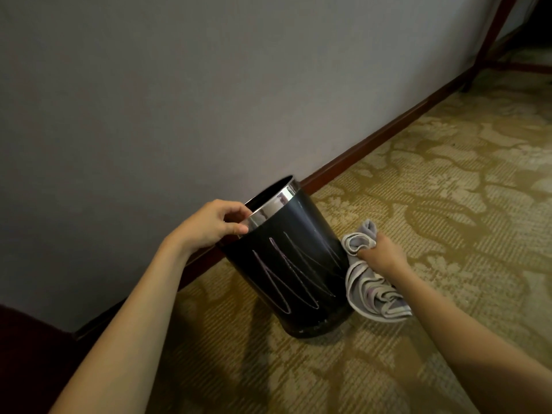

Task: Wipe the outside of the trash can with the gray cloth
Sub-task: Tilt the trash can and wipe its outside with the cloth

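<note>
A black trash can (294, 264) with a shiny metal rim stands on the carpet, tilted toward the wall. Pale purple zigzag scribbles run across its front side. My left hand (210, 224) grips the metal rim at its left edge. My right hand (380, 253) is closed on a bunched gray cloth (369, 289) and holds it against the can's right side, near the bottom half. Part of the cloth hangs loose below my hand, down to the carpet.
A grey wall (179, 100) with a dark wooden skirting board (373, 146) runs right behind the can. Patterned gold carpet (448, 180) spreads to the right and front. A dark red seat (27, 360) sits at the lower left, and wooden furniture legs (493, 34) at the upper right.
</note>
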A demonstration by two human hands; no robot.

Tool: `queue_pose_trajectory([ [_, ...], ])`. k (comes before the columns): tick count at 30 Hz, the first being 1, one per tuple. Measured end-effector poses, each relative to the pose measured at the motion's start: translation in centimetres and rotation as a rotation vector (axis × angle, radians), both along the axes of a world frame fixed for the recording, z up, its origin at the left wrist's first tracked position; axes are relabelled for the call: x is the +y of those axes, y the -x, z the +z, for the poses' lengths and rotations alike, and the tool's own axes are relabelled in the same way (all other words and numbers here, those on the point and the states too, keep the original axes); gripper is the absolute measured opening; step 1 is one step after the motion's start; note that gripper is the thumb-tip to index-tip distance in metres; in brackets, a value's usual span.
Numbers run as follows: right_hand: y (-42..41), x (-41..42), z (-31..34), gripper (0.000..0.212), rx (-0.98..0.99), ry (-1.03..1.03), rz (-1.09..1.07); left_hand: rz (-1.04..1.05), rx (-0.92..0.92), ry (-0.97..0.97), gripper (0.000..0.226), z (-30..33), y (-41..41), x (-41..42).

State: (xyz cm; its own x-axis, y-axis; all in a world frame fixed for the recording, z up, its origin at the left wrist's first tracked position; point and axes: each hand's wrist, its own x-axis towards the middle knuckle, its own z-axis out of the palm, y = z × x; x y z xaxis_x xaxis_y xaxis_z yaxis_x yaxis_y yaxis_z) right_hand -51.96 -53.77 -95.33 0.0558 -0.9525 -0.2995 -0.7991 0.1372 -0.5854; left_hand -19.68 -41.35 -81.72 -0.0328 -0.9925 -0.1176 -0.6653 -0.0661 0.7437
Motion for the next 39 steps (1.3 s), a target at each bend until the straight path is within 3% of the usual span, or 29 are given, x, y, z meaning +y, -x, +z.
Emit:
queue_pose_trajectory([
  [14, -0.6, -0.4, 0.3, 0.046, -0.025, 0.06, 0.023, 0.12, 0.123, 0.058, 0.03, -2.5, -2.0, 0.7],
  [19, -0.7, -0.3, 0.5, 0.04, -0.048, 0.059, 0.035, 0.112, 0.067, 0.082, 0.037, -2.6, -2.9, 1.0],
  [30, -0.3, 0.0, 1.1, 0.035, -0.129, 0.09, 0.1, 0.256, 0.143, 0.162, 0.033, -4.4, -2.3, 0.8],
  [35, -1.5, 0.0, 4.3, 0.029, -0.205, 0.116, 0.18, 0.272, 0.145, 0.192, 0.031, -4.6, -1.5, 0.7],
  [39, -5.7, -0.1, 9.1, 0.029, -0.35, 0.297, 0.266, 0.239, 0.156, 0.197, 0.034, -4.4, -0.8, 0.7],
])
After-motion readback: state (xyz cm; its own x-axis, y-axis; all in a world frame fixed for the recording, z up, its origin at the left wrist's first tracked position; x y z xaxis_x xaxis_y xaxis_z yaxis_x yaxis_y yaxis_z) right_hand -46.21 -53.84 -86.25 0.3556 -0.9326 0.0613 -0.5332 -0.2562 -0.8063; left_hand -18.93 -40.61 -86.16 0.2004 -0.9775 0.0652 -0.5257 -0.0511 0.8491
